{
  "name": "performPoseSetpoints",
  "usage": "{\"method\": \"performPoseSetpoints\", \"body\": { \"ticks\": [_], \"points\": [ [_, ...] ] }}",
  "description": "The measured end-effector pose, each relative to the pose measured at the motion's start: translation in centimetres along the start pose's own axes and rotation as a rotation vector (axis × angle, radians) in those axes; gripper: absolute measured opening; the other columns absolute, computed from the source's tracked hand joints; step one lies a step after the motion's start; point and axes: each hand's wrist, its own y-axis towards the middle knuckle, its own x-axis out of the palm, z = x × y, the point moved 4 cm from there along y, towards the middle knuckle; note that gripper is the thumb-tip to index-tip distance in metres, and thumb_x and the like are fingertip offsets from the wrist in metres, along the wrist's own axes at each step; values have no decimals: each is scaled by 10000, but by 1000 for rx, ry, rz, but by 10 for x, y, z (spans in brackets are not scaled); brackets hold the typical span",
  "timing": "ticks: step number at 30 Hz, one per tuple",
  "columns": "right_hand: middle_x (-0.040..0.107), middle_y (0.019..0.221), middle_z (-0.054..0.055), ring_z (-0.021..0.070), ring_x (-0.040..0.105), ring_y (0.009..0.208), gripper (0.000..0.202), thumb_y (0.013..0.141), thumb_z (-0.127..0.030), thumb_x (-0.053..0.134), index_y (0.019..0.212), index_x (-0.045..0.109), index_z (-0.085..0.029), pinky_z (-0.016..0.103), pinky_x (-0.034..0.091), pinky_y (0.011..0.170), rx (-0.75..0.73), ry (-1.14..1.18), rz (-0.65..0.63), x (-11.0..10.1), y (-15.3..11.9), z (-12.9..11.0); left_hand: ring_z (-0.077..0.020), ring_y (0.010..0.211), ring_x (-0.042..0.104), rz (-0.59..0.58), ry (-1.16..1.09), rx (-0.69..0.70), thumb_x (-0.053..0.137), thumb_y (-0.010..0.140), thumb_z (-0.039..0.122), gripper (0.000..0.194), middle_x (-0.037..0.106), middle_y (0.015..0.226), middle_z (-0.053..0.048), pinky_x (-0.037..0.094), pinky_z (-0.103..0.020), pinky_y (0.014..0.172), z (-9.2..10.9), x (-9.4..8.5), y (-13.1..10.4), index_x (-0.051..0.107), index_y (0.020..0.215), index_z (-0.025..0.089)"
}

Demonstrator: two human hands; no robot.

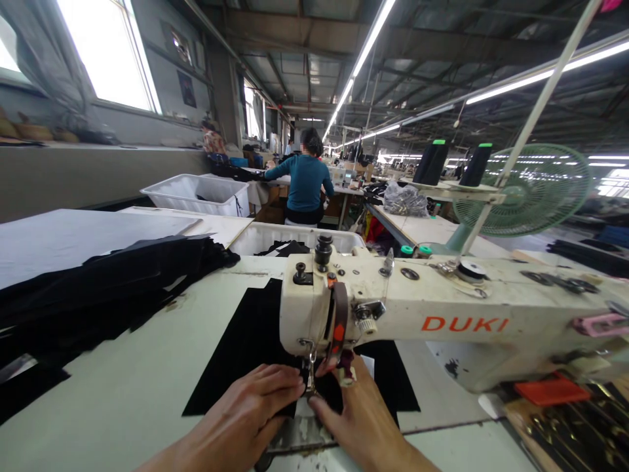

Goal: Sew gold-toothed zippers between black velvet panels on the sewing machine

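Observation:
Black fabric lies flat on the bed of a white sewing machine, spreading out on both sides of the needle area. My left hand rests on this fabric just left of the presser foot, fingers stretched out and lying flat. On the other side, my right hand reaches under the machine head, its thumb apart from its fingers and close to the foot. The right fingertips are partly hidden by the machine's parts. A small white piece shows beside the right hand.
A heap of black fabric pieces covers the table's left side. Behind the machine stand white bins, a person in a teal top, thread cones and a green fan. An orange tray sits at right.

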Motion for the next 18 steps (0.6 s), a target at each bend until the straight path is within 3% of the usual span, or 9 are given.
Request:
{"method": "performPoseSetpoints", "body": {
  "ticks": [6, 12, 15, 18],
  "points": [
    [652, 1137, 155, 358, 625, 1064, 362, 753, -133, 640, 1110, 617, -190, 545, 552, 885, 1, -126, 5, 9, 0, 0, -206, 1135, 662, -79, -98, -67, 521, 793, 33, 518, 704, 1229, -23, 511, -285, 1026, -9, 7, -4, 695, 1231, 248],
    [666, 1053, 172, 372, 631, 1001, 361, 757, -111, 612, 1115, 641, -147, 548, 542, 850, 1, -232, 56, 15, 0, -10, -216, 1205, 610, -124, -171, -59, 498, 849, 64, 529, 665, 1296, -41, 481, -338, 1068, -15, 17, -9, 633, 1326, 249],
    [681, 1060, 196, 392, 625, 1028, 343, 787, -103, 589, 1125, 642, -123, 570, 511, 874, 1, -306, 110, 26, 3, -1, -217, 1192, 620, -127, -147, -42, 494, 823, 47, 542, 674, 1283, -51, 491, -346, 1057, -13, 15, -8, 650, 1307, 236],
    [706, 954, 146, 329, 647, 955, 247, 832, -87, 548, 1040, 662, -157, 498, 516, 857, -26, -298, 116, 36, 16, 14, -216, 1170, 640, -136, -131, -32, 492, 816, 36, 524, 689, 1259, -54, 507, -345, 1036, -8, 9, -4, 681, 1264, 231]
  ]
}}
